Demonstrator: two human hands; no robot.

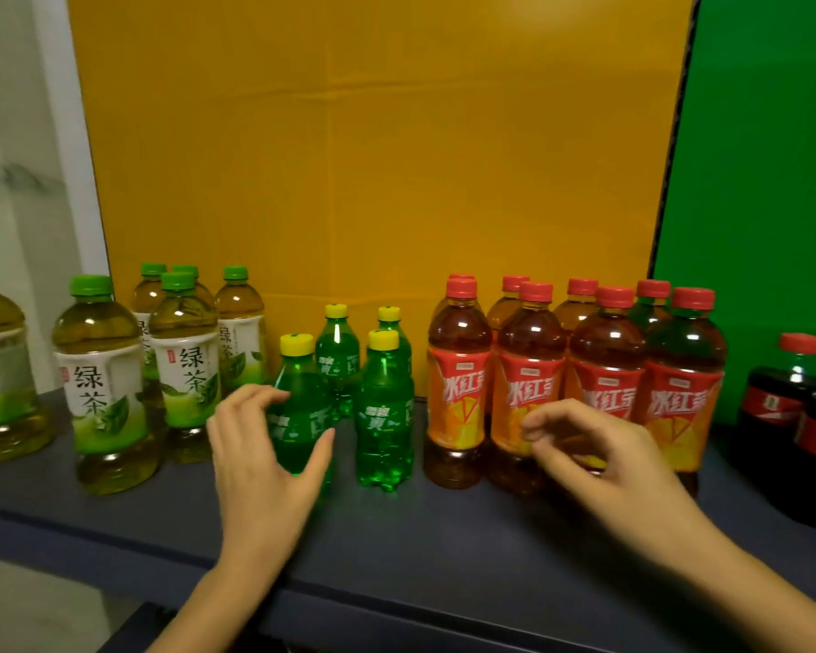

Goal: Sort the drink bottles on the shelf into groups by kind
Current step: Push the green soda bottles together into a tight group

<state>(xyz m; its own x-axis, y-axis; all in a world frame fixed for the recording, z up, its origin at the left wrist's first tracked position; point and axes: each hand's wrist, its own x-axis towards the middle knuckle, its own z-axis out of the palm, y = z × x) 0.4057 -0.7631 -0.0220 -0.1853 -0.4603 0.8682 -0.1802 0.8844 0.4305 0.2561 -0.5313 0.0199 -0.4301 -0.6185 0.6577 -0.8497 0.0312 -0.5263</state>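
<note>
Seemingly, the drinks are already gathered by kind along the dark shelf (444, 534): green tea bottles (100, 384) at the left, small green soda bottles (382, 417) in the middle, red tea bottles (458, 393) to their right, and cola bottles (773, 402) at the far right edge. One green soda bottle (298, 384), upright at the near left of its group, is enclosed by the left hand (265, 454), with the fingers curved at its left side and the thumb at its right. The right hand (599, 459) is held apart, loosely curled before the red tea labels, with nothing grasped. The soda bottle is judged full, hence fairly heavy for its size, stiff under pressure yet smooth. It is best taken round the body below the shoulder, not by the cap.
</note>
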